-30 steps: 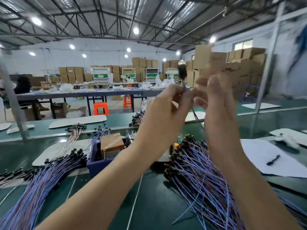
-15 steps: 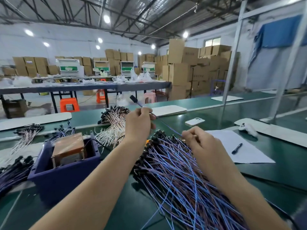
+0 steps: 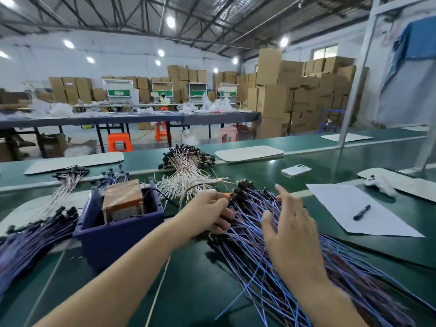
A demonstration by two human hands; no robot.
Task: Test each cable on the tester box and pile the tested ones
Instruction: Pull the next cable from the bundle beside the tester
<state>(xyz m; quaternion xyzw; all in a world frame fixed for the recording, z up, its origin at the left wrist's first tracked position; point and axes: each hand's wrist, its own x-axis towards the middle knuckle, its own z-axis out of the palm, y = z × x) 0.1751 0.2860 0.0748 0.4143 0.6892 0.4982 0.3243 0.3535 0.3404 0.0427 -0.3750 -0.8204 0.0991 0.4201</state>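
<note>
Head view. No longer holding one cable up high; bringing both hands down onto the big cable pile (image 3: 247,253) lying on the green counter (image 3: 193,286). Curling the fingers of the left hand (image 3: 207,212) down among the black plug ends, near the blue bin (image 3: 111,241). Maybe pinching one plug, but too hidden to tell. Spreading the fingers of the right hand (image 3: 290,227) wide, hovering just over the blue wires and holding nothing. Not touching the brown tester box (image 3: 122,197) inside the bin on the left. Probably picking out a cable to test, so starting a new round. Keeping a second pile (image 3: 30,244) at the far left of the counter, likely the tested ones. Leaving lots of cables waiting.
</note>
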